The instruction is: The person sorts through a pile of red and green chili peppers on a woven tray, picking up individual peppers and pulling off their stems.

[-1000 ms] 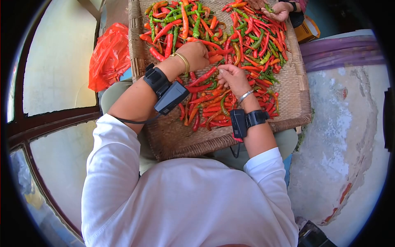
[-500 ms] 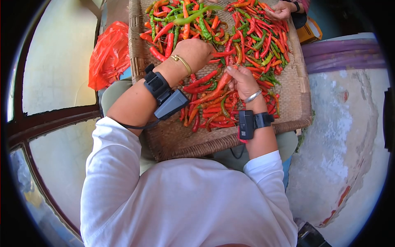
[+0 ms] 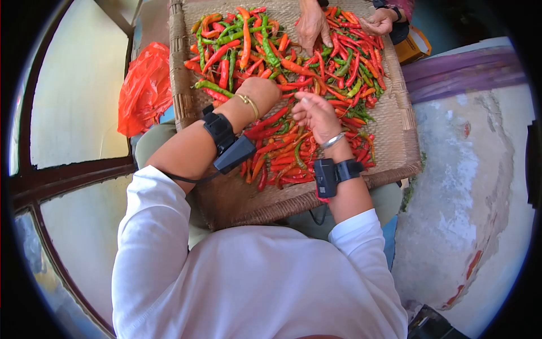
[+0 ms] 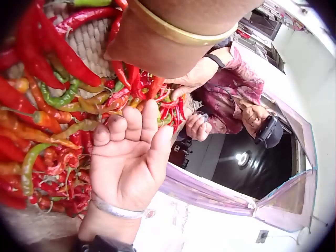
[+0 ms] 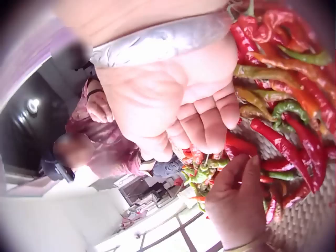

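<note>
Red, orange and green chili peppers [image 3: 231,51] lie in heaps on a woven tray [image 3: 395,144]. My left hand [image 3: 258,95] reaches down at the lower edge of the upper-left heap, its fingertips hidden in the head view. In the right wrist view the left hand [image 5: 236,202] has thumb and fingers bent at red chilies; I cannot tell whether it grips one. My right hand [image 3: 317,116] hovers over the near heap of mostly red chilies [image 3: 282,161]. Seen in the left wrist view, the right hand [image 4: 128,160] turns its palm up, fingers loosely bent, nothing in it.
Across the tray another person's hand [image 3: 314,25] reaches into the upper-right heap, their other hand [image 3: 379,22] beside it. A red plastic bag [image 3: 145,87] is left of the tray. At right are a cardboard box [image 3: 415,45] and purple cloth [image 3: 460,73].
My right hand has let go of the orange-red chili it held half a second ago. The other person's hand has come into the heap. A green chili now lies left of my left hand.
</note>
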The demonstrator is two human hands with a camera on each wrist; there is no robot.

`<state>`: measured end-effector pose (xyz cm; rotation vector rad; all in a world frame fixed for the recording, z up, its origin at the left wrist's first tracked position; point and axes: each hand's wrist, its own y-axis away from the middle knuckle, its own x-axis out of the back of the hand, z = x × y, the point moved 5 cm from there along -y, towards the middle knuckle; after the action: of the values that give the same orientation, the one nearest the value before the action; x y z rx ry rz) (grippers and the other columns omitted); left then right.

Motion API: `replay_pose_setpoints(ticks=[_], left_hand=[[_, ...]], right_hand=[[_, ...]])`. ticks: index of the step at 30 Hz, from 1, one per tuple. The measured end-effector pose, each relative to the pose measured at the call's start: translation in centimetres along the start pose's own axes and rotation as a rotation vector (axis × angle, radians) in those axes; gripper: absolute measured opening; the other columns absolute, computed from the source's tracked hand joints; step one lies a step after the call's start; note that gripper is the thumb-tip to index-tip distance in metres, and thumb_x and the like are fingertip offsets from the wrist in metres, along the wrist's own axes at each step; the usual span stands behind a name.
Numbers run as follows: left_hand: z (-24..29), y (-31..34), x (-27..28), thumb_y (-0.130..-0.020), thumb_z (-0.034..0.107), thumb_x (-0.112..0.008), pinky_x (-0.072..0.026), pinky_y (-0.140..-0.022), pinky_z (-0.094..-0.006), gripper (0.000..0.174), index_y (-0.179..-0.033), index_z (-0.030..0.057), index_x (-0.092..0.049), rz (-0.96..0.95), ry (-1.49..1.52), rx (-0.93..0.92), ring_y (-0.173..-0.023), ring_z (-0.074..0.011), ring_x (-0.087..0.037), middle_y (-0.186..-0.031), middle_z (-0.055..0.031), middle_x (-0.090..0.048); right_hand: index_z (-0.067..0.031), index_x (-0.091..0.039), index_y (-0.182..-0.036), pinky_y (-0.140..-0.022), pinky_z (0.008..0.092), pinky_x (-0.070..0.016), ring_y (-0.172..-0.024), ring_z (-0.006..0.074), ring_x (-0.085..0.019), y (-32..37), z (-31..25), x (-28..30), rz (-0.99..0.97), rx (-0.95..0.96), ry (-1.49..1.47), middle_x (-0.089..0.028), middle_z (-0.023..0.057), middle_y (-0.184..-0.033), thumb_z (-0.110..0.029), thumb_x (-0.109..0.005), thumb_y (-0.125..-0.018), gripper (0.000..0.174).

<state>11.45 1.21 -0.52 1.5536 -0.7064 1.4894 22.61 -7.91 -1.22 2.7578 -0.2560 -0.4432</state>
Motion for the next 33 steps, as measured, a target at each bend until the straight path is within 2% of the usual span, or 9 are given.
replay_pose_setpoints(ticks=[7, 13, 19, 23, 25, 26, 28, 32, 33], left_hand=[[1.2, 0.6, 1.8, -0.074, 0.014, -0.052, -0.0500, -0.056, -0.0328, 0.012, -0.082, 0.0101, -0.060, 0.131, -0.057, -0.017, -0.070, -0.0217, -0.062, -0.078, -0.0069, -0.060], [1.3, 0.9, 1.4, -0.076, 0.014, -0.051, -0.0500, -0.058, -0.0326, 0.013, -0.080, 0.0093, -0.062, -0.045, 0.032, 0.027, -0.073, -0.0219, -0.063, -0.077, -0.0096, -0.063], [0.8, 1.4, 3.3, -0.075, 0.027, -0.054, -0.0494, -0.064, -0.0357, 0.022, -0.079, 0.0078, -0.065, -0.085, 0.132, 0.110, -0.077, -0.0249, -0.062, -0.080, -0.0116, -0.063], [0.5, 2.0, 4.5, -0.069, 0.029, -0.057, -0.0481, -0.059, -0.0361, 0.025, -0.073, 0.0052, -0.062, 0.103, 0.381, 0.111, -0.067, -0.0287, -0.060, -0.072, -0.0135, -0.061], [0.1, 2.2, 5.0, -0.068, 0.023, -0.060, -0.0463, -0.055, -0.0332, 0.019, -0.070, 0.0032, -0.061, 0.217, 0.660, 0.094, -0.058, -0.0250, -0.059, -0.063, -0.0125, -0.060], [0.0, 2.1, 4.9, -0.068, 0.023, -0.060, -0.0463, -0.055, -0.0332, 0.019, -0.070, 0.0032, -0.061, 0.220, 0.661, 0.093, -0.058, -0.0250, -0.059, -0.063, -0.0125, -0.060], [-0.3, 1.7, 4.4, -0.068, 0.017, -0.060, -0.0436, -0.051, -0.0298, 0.015, -0.068, 0.0017, -0.059, 0.196, 0.988, 0.106, -0.051, -0.0191, -0.055, -0.056, -0.0108, -0.056], [-0.2, 1.7, 3.9, -0.071, 0.013, -0.057, -0.0414, -0.049, -0.0269, 0.013, -0.067, 0.0007, -0.058, 0.160, 1.174, 0.095, -0.049, -0.0143, -0.051, -0.054, -0.0094, -0.053], [-0.3, 1.8, 4.3, -0.072, 0.015, -0.057, -0.0424, -0.050, -0.0287, 0.014, -0.068, 0.0011, -0.059, 0.275, 1.067, 0.049, -0.050, -0.0170, -0.053, -0.055, -0.0103, -0.055]], right_hand=[[0.0007, -0.052, -0.106, -0.051, 0.0191, -0.0448, -0.062, 0.0096, -0.056, -0.2, 1.4, -1.1, -0.047, -0.077, 0.330, -0.059, 0.0047, -0.077, -0.020, -0.052, -0.083, 0.031], [0.0022, -0.051, -0.107, -0.048, 0.0195, -0.0413, -0.059, 0.0090, -0.054, -0.2, 1.6, -1.1, 0.004, -0.072, 0.295, -0.058, 0.0039, -0.073, -0.018, -0.052, -0.083, 0.032], [-0.0009, -0.053, -0.104, -0.050, 0.0193, -0.0436, -0.059, 0.0091, -0.055, -0.3, 2.1, -1.2, 0.028, -0.075, 0.349, -0.059, 0.0037, -0.074, -0.020, -0.050, -0.085, 0.027], [-0.0028, -0.054, -0.101, -0.049, 0.0182, -0.0430, -0.061, 0.0082, -0.055, -0.2, 1.8, -1.1, 0.066, -0.060, 0.265, -0.058, 0.0017, -0.075, -0.019, -0.051, -0.085, 0.023], [-0.0026, -0.053, -0.101, -0.050, 0.0177, -0.0429, -0.064, 0.0082, -0.056, -0.2, 1.4, -1.4, -0.050, 0.031, 0.260, -0.058, 0.0014, -0.077, -0.018, -0.052, -0.084, 0.023], [-0.0026, -0.053, -0.100, -0.050, 0.0176, -0.0431, -0.068, 0.0082, -0.057, -0.2, 1.5, -1.6, -0.081, 0.034, 0.212, -0.059, 0.0015, -0.080, -0.018, -0.052, -0.084, 0.023], [-0.0034, -0.054, -0.094, -0.049, 0.0173, -0.0418, -0.064, 0.0073, -0.055, 0.2, 1.1, -2.4, -0.087, 0.026, 0.197, -0.059, 0.0015, -0.076, -0.019, -0.053, -0.083, 0.020], [-0.0055, -0.054, -0.084, -0.046, 0.0172, -0.0405, -0.058, 0.0071, -0.055, 0.8, 1.0, -3.2, -0.126, -0.052, 0.087, -0.059, 0.0029, -0.072, -0.020, -0.054, -0.083, 0.015], [-0.0055, -0.054, -0.084, -0.046, 0.0172, -0.0405, -0.058, 0.0071, -0.055, 0.8, 0.9, -2.9, -0.126, -0.053, 0.086, -0.059, 0.0029, -0.072, -0.020, -0.054, -0.083, 0.015]])
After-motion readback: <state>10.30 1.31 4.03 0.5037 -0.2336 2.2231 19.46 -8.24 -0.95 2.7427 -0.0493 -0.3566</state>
